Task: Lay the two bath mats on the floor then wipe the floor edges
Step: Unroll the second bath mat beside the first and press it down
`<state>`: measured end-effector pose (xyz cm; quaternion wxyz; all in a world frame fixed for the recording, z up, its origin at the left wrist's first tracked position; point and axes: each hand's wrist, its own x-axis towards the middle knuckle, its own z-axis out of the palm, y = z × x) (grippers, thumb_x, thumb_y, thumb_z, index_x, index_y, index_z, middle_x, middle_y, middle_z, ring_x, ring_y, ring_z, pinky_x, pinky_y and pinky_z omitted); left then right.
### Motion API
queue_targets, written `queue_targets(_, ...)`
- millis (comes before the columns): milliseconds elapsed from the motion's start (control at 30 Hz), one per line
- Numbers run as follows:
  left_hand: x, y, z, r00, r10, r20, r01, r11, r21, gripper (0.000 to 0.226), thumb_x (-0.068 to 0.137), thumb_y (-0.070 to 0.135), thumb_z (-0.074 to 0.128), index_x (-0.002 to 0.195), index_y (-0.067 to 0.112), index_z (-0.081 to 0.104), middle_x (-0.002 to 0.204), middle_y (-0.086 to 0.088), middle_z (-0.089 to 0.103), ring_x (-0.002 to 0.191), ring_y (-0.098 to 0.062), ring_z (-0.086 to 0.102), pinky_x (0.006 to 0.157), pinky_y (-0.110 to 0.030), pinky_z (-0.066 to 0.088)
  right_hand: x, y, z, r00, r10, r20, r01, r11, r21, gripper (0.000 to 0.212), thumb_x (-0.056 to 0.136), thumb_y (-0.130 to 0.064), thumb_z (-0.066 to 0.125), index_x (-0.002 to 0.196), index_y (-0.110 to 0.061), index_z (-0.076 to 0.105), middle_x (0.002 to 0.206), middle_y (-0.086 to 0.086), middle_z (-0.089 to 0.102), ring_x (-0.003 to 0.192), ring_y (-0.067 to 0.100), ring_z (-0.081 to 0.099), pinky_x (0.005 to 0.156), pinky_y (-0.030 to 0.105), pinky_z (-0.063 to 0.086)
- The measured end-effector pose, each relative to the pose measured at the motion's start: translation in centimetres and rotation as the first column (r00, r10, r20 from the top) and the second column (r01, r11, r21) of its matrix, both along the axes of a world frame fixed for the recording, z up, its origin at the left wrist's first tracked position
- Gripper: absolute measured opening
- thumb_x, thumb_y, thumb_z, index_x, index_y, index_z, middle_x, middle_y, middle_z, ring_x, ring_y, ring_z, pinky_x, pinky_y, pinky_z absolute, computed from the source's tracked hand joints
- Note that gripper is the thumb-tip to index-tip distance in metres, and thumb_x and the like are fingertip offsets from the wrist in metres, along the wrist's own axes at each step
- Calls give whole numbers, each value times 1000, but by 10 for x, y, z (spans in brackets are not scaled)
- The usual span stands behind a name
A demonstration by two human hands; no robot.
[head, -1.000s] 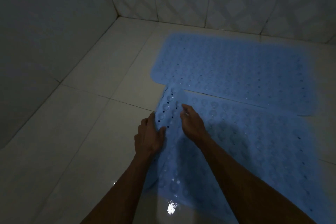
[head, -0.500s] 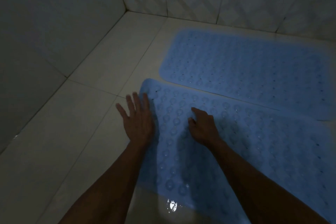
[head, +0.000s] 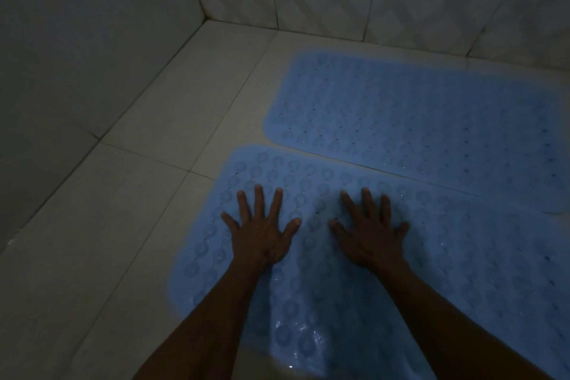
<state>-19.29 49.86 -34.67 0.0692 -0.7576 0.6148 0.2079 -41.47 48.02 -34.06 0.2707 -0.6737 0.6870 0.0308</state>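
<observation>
Near mat is pressed flat by left hand and right hand, fingers spread, nothing gripped. Judged soft, floppy, likely slippery; best lifted by an edge. Far mat lies flat.

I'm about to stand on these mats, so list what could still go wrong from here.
1. The near mat looks wet and glossy at its near end, and the floor is smooth tile; it may slide if it has not gripped.
2. The near mat's far edge seems to touch or overlap the far mat; a raised seam could trip.
3. Only the patch under the left hand and right hand is pressed; elsewhere it may sit loose.
</observation>
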Motion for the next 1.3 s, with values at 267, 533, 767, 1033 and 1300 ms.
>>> queue_targets(267,-10,-9,-1,1000,4,-17,-4,1000,1,82,86,87,8,151,49,-23,162,4,-34,146,-34,-36,112,-73,-14,-8,-8,4,1000,-26,-8,26,999,32,70,92,-73,30,152,-56,-2,166,-11,-18,151,26,-24,112,73,-1)
queue_targets(533,0,-32,-5,999,-36,24,40,979,-202,69,92,80,14,154,55,-1,170,2,0,154,-34,-4,113,-75,-5,23,-17,-9,1000,18,-12,-19,990,-136,70,93,-72,24,152,-53,-7,164,-2,-26,149,30,-28,115,70,-9)
queue_targets(767,11,-43,-18,984,-153,97,173,953,-250,71,90,83,18,152,59,-7,170,6,-5,155,-35,-9,108,-81,0,35,-36,-26,983,162,-83,-179,943,-279,69,93,-74,22,155,-50,4,168,-6,-5,153,33,-11,113,73,-1)
queue_targets(1033,13,-45,-21,975,-179,131,207,946,-251,69,92,80,18,155,54,2,170,7,-4,154,-35,-13,105,-84,2,34,-36,-31,971,180,-158,-220,932,-289,64,95,-71,23,154,-52,5,169,-3,-3,154,36,-8,111,76,6)
queue_targets(1300,13,-47,-23,968,-186,168,226,938,-265,68,96,74,24,157,50,8,170,5,-1,155,-35,-9,106,-82,4,35,-35,-30,975,166,-150,-206,931,-302,61,98,-63,28,155,-50,10,169,-2,-1,154,33,-9,112,74,4)
